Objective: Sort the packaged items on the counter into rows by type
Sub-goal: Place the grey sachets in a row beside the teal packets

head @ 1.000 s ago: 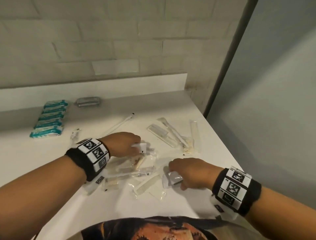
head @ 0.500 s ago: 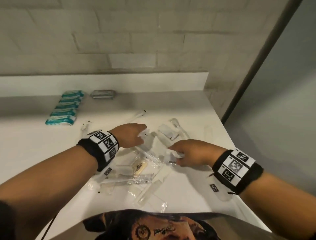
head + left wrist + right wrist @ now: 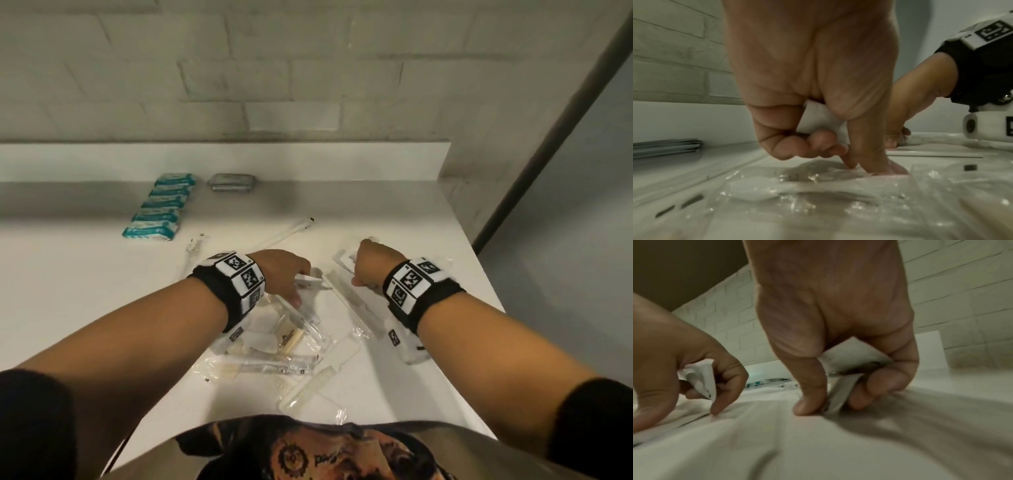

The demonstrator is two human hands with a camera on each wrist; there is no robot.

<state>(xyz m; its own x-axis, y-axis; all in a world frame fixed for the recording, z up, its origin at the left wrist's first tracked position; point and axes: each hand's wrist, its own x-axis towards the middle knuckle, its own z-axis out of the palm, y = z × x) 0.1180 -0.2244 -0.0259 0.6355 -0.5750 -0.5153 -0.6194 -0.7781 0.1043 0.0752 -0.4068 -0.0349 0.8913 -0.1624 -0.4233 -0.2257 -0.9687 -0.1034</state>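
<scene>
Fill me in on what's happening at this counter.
A person is sorting packaged toiletries on a white counter. The left hand holds a small white packet while a fingertip presses on the clear-wrapped pile. The right hand pinches a grey packet against the counter. One row of teal packets is already lined up by the back wall, with a grey stack beside it. Combs and other wrapped pieces remain unsorted.

The table (image 3: 394,219) is plain white, backed by a wall (image 3: 308,68) of pale grey-white brick. At the far left sit 6 teal-and-white packets (image 3: 157,212), and beside them a silvery grey packet (image 3: 233,181). The loose wrappers (image 3: 274,363) nearer me are clear, with cream and white contents. Both wristbands (image 3: 236,281) are black, carrying white blocks printed with black square codes. Each hand holds a small white sachet (image 3: 818,120).
</scene>
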